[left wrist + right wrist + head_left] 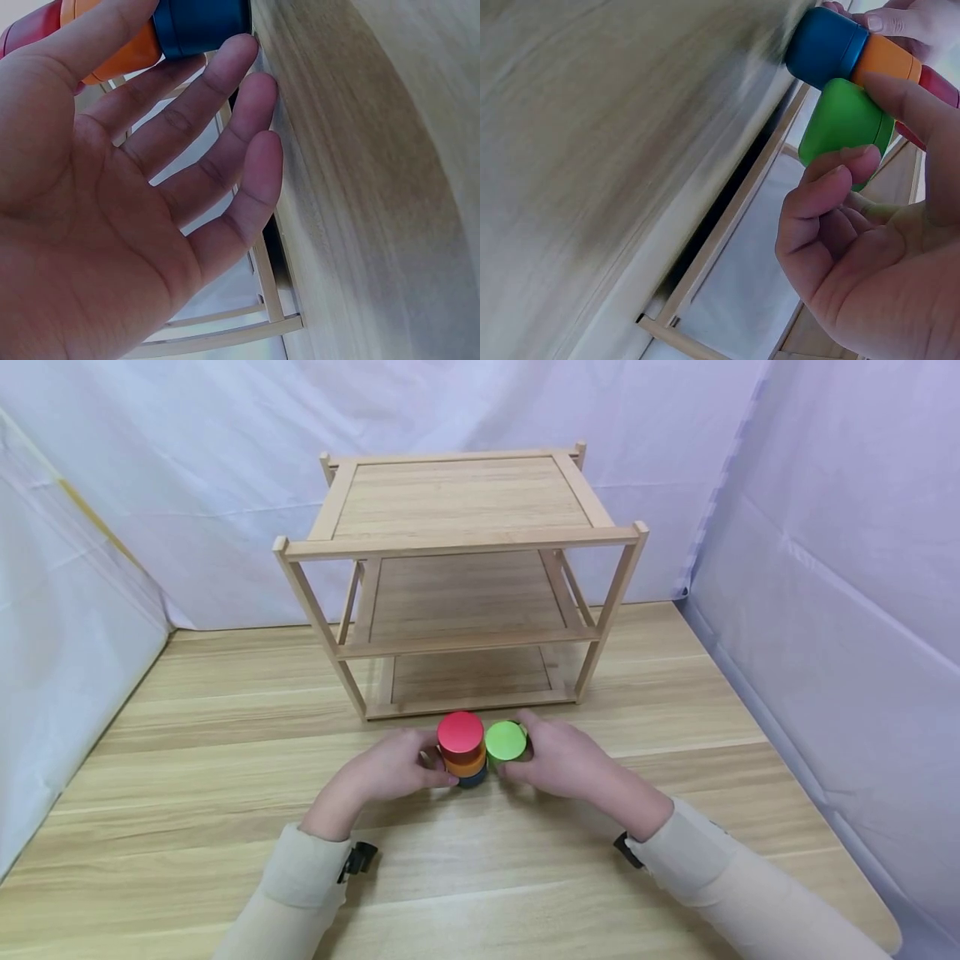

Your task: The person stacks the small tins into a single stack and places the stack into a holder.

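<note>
A red canister [461, 732] tops a stack on the table, with an orange canister [468, 766] in the middle and a blue canister [204, 26] at the bottom. My left hand [393, 764] holds the stack from the left, thumb in front of the orange canister and fingers behind. Right beside the stack is a green canister [847, 120], upright. My right hand [562, 756] grips it from the right between thumb and curled fingers. In the right wrist view, the green canister is close against the blue and orange ones.
A three-tier wooden shelf [465, 539] stands just behind the canisters, its lower front rail [472, 702] close to them. White curtains [847, 543] hang around the back and sides of the wooden table [187, 760].
</note>
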### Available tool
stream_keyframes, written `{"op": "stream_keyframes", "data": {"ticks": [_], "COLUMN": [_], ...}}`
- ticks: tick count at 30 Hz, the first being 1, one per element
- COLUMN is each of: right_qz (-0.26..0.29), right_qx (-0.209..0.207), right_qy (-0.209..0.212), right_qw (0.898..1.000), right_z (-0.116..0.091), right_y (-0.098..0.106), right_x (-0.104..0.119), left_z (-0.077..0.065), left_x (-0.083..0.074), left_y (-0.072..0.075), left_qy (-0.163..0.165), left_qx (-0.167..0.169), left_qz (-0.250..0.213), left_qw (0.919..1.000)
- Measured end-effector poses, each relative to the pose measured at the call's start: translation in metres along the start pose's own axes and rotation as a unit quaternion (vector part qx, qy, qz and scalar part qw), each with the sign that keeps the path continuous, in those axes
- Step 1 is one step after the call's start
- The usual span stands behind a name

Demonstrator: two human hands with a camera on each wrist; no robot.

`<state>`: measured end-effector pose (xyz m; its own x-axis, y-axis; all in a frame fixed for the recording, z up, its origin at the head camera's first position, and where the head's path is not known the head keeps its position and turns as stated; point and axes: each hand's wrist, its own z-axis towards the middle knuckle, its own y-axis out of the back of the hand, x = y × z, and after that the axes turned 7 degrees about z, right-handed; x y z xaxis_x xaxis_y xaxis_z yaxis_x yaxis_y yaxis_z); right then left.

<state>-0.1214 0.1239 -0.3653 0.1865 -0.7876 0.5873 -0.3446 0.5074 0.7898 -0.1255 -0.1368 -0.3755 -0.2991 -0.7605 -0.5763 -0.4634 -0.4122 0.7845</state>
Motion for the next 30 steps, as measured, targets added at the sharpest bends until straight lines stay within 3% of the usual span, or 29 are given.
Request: {"op": "stream_keyframes", "data": {"ticks": [16,30], "right_qz": [0.025,0.034], "right_qx": [-0.009,-0.014], "right_qy": [-0.026,-0.02], "right_qw": [0.999,0.999], "right_z": [0.0008,0.0009], "right_y": [-0.0005,-0.0002], "right_x": [0.0022,0.003], "left_z": [-0.0012,0.0018], "left_x": [0.0012,0.0036], "left_y": [-0.0015,-0.0027], "left_qy": [-0.007,-0.011], "left_qx": [-0.001,0.001], "left_qz": [-0.017,-0.017], "left_qw": [0.9998,0.9998]}}
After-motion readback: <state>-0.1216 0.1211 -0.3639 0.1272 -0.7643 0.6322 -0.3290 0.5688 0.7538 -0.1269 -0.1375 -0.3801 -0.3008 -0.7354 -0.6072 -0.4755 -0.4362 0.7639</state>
